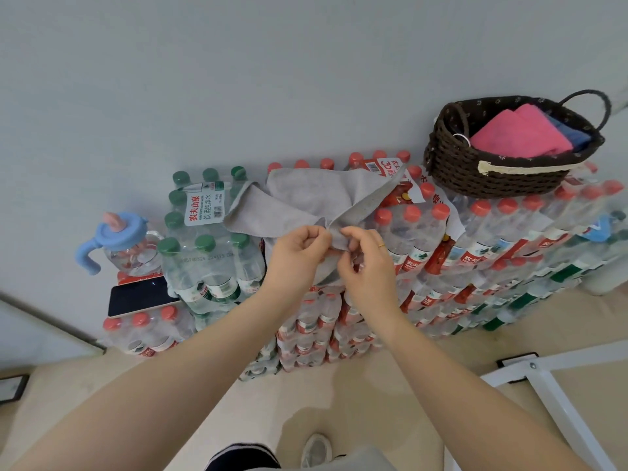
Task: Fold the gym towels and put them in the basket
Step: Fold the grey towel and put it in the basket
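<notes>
A grey towel (pixel 306 195) lies crumpled over the tops of stacked packs of water bottles (pixel 424 239). My left hand (pixel 299 256) and my right hand (pixel 365 266) pinch its near edge close together, fingers closed on the cloth. A dark woven basket (pixel 475 171) with a handle stands on the bottles at the upper right. Inside it lie a folded pink towel (pixel 520 137) and a folded blue towel (pixel 574 134), partly under the pink one.
A blue toddler cup (pixel 119 239) and a black phone (pixel 139 297) rest on the lower packs at left. Green-capped bottles (pixel 204 246) stand left of the towel. A white metal frame (pixel 550 385) is at the lower right, with a wall behind the stack.
</notes>
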